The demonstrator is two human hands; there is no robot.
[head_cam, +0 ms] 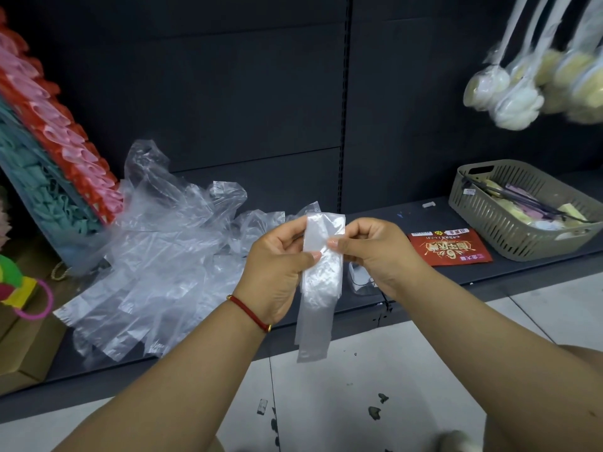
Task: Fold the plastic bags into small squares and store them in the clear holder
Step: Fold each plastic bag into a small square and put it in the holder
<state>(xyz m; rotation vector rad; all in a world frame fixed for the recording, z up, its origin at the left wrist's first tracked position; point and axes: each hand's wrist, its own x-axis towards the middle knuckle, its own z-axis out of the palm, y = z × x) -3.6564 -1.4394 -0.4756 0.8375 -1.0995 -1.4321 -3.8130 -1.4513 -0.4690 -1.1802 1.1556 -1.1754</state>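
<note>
A clear plastic bag point(318, 288), folded into a long narrow strip, hangs upright in front of the dark shelf. My left hand point(277, 265) pinches its left edge near the top, and my right hand point(375, 252) pinches the right edge at the same height. The strip's top is doubled over above my fingers. A loose heap of clear plastic bags point(163, 256) lies on the shelf to the left. A small clear object point(360, 278), perhaps the holder, shows just below my right hand, mostly hidden.
A grey slotted basket point(509, 223) with small items stands at the right of the shelf point(424, 213). A red packet point(450, 247) lies beside it. Red, pink and teal goods point(49, 141) lean at the left. Wrapped sponges point(522, 89) hang at the upper right.
</note>
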